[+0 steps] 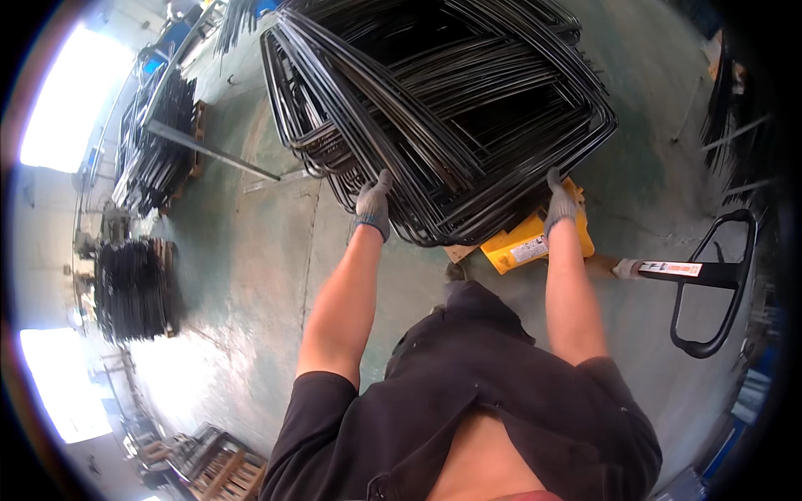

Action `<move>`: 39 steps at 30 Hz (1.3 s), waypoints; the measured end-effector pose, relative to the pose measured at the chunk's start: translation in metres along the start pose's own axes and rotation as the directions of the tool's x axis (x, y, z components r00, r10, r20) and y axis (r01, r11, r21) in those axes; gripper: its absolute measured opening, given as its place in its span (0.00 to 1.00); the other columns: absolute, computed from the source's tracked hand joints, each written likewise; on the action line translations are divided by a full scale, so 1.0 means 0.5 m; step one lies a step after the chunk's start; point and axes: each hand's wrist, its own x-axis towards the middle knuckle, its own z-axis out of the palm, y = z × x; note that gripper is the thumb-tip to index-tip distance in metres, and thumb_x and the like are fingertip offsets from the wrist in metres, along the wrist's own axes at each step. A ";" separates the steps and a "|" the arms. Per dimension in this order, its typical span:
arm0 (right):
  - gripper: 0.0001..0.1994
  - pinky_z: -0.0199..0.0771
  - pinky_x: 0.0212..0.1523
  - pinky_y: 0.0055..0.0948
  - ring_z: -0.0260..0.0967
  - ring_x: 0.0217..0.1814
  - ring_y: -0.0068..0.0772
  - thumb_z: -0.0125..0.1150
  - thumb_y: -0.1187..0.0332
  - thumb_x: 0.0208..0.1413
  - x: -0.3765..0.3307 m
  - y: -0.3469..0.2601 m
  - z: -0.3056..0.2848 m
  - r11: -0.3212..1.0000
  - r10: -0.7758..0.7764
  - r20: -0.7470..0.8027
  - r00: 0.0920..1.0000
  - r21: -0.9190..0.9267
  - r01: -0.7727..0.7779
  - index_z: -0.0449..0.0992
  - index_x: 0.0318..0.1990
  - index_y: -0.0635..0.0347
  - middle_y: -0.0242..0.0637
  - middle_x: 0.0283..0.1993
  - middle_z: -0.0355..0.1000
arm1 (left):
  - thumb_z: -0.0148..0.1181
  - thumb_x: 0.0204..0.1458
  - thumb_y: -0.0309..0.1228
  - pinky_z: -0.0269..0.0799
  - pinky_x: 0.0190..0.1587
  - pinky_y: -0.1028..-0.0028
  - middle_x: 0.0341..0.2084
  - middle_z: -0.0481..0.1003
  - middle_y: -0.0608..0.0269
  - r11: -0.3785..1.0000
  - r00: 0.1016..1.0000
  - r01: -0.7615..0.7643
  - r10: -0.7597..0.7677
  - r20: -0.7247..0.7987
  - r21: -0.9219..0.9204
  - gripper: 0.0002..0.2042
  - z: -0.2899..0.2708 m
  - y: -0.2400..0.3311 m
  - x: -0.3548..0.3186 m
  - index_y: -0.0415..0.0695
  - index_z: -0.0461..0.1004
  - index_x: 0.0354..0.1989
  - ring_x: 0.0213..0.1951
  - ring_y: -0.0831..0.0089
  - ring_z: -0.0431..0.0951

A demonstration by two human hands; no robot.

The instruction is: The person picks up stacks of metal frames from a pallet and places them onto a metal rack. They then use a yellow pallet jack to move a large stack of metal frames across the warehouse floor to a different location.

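Note:
A large stack of dark bent-rod metal frames [455, 83], with rounded corners, lies in front of me in uneven layers. My left hand [374, 203], in a grey knit glove, is closed on the near left edge of the frames, thumb on top and fingers partly hidden. At the near right edge, my right hand [560, 203], gloved the same way, grips the rods with its thumb pointing up; its other fingers are mostly hidden. Both arms reach forward. Below the right hand is the yellow body of a pallet jack [518, 244], partly under the stack.
The pallet jack's black loop handle [710, 280] sticks out to my right. More stacks of dark rods [134, 288] stand on the left, with a metal bar [213, 152] jutting out near them. Wooden pallets [225, 476] lie at the lower left.

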 end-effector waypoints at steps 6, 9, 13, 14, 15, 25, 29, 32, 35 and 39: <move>0.74 0.60 0.85 0.38 0.61 0.88 0.49 0.94 0.43 0.43 -0.067 -0.056 0.106 0.925 0.114 -0.330 0.937 -0.308 -0.221 0.47 0.83 0.79 0.62 0.88 0.56 | 0.61 0.76 0.46 0.87 0.59 0.42 0.54 0.86 0.54 0.882 0.945 0.321 -0.271 0.186 -0.346 0.21 0.023 0.077 -0.093 0.42 0.81 0.63 0.53 0.50 0.88; 0.53 0.65 0.81 0.33 0.67 0.84 0.39 0.85 0.55 0.55 0.008 -0.010 0.033 0.879 0.196 -0.174 0.965 -0.405 -0.252 0.61 0.80 0.76 0.56 0.84 0.66 | 0.60 0.76 0.46 0.86 0.60 0.41 0.54 0.86 0.53 0.861 0.901 0.354 -0.208 0.382 -0.365 0.20 -0.026 0.013 -0.094 0.43 0.81 0.63 0.54 0.50 0.88; 0.17 0.84 0.55 0.41 0.85 0.55 0.50 0.69 0.75 0.58 0.064 -0.004 -0.006 0.921 0.071 -0.288 0.955 -0.350 -0.174 0.83 0.54 0.76 0.56 0.58 0.84 | 0.65 0.72 0.47 0.85 0.62 0.44 0.54 0.86 0.50 0.824 0.865 0.348 -0.098 0.492 -0.447 0.26 0.039 0.035 -0.113 0.36 0.80 0.65 0.55 0.49 0.88; 0.20 0.85 0.56 0.41 0.85 0.56 0.49 0.70 0.74 0.60 0.102 0.008 -0.014 0.955 0.104 -0.238 0.966 -0.246 -0.164 0.81 0.58 0.76 0.55 0.60 0.84 | 0.65 0.71 0.48 0.84 0.64 0.44 0.58 0.84 0.49 0.721 0.796 0.468 -0.092 0.598 -0.511 0.28 0.048 0.048 -0.109 0.34 0.78 0.67 0.59 0.47 0.85; 0.23 0.87 0.56 0.42 0.85 0.58 0.49 0.70 0.73 0.61 0.166 0.027 -0.054 0.981 0.125 -0.200 0.972 -0.124 -0.152 0.79 0.63 0.76 0.55 0.62 0.84 | 0.65 0.71 0.47 0.83 0.65 0.44 0.57 0.84 0.50 0.711 0.770 0.496 -0.095 0.631 -0.498 0.28 0.067 0.055 -0.102 0.34 0.78 0.66 0.58 0.48 0.85; 0.11 0.79 0.23 0.37 0.73 0.20 0.34 0.70 0.66 0.70 -0.016 0.032 -0.092 0.969 -0.081 0.064 0.995 0.238 0.064 0.78 0.33 0.54 0.33 0.24 0.75 | 0.65 0.68 0.32 0.86 0.60 0.50 0.47 0.82 0.58 0.782 0.846 0.390 -0.095 0.525 -0.487 0.15 0.076 0.032 -0.124 0.40 0.78 0.59 0.48 0.59 0.86; 0.13 0.76 0.22 0.37 0.69 0.19 0.31 0.71 0.64 0.72 -0.020 0.055 -0.073 0.955 -0.102 0.016 0.995 0.280 0.094 0.75 0.34 0.52 0.31 0.23 0.69 | 0.64 0.62 0.24 0.88 0.55 0.50 0.42 0.82 0.57 0.822 0.879 0.348 -0.120 0.461 -0.451 0.13 0.064 0.050 -0.111 0.40 0.78 0.55 0.44 0.59 0.86; 0.13 0.75 0.23 0.37 0.69 0.20 0.30 0.71 0.64 0.71 -0.049 0.082 -0.064 0.943 -0.084 0.022 0.996 0.326 0.073 0.75 0.34 0.53 0.31 0.23 0.69 | 0.62 0.58 0.19 0.89 0.50 0.51 0.38 0.81 0.58 0.835 0.909 0.311 -0.122 0.398 -0.455 0.13 0.045 0.061 -0.145 0.40 0.77 0.51 0.39 0.59 0.85; 0.13 0.75 0.24 0.34 0.69 0.20 0.29 0.70 0.64 0.71 -0.063 0.093 -0.082 0.939 -0.052 0.055 0.997 0.343 0.030 0.74 0.34 0.54 0.30 0.24 0.69 | 0.63 0.55 0.20 0.86 0.49 0.53 0.36 0.79 0.60 0.878 0.935 0.257 -0.122 0.332 -0.403 0.16 0.056 0.101 -0.202 0.42 0.76 0.52 0.38 0.59 0.82; 0.13 0.74 0.22 0.37 0.69 0.20 0.33 0.71 0.66 0.68 -0.088 0.089 -0.091 0.858 -0.047 0.132 0.990 0.513 -0.028 0.72 0.33 0.56 0.33 0.23 0.67 | 0.63 0.53 0.21 0.87 0.46 0.54 0.36 0.79 0.58 0.916 0.941 0.139 -0.003 0.339 -0.377 0.19 0.077 0.150 -0.248 0.40 0.75 0.55 0.38 0.60 0.83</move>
